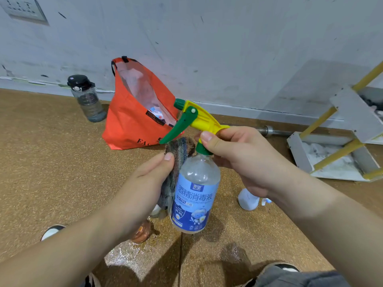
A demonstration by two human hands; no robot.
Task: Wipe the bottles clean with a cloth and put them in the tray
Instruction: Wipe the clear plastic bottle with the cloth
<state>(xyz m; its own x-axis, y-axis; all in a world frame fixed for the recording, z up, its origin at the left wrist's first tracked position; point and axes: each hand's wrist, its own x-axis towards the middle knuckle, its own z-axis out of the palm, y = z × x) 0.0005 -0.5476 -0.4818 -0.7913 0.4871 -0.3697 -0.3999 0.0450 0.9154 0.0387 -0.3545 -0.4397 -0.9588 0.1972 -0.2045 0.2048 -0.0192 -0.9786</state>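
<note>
A clear spray bottle [193,195] with a blue label and a yellow-and-green trigger head hangs upright above the floor in the middle of the view. My right hand [234,156] grips its neck just under the yellow head. My left hand [145,183] holds a dark striped cloth [176,162] pressed against the bottle's left side. A white spray bottle [248,199] lies on the floor to the right, partly hidden by my right forearm. A brown object [143,233] sits on the floor below my left wrist.
An orange bag [132,117] stands open by the wall. A grey water bottle with a black cap [87,98] stands left of it. A white and yellow frame [339,150] lies at the right. The cork-coloured floor shows a wet patch [132,257] near my feet.
</note>
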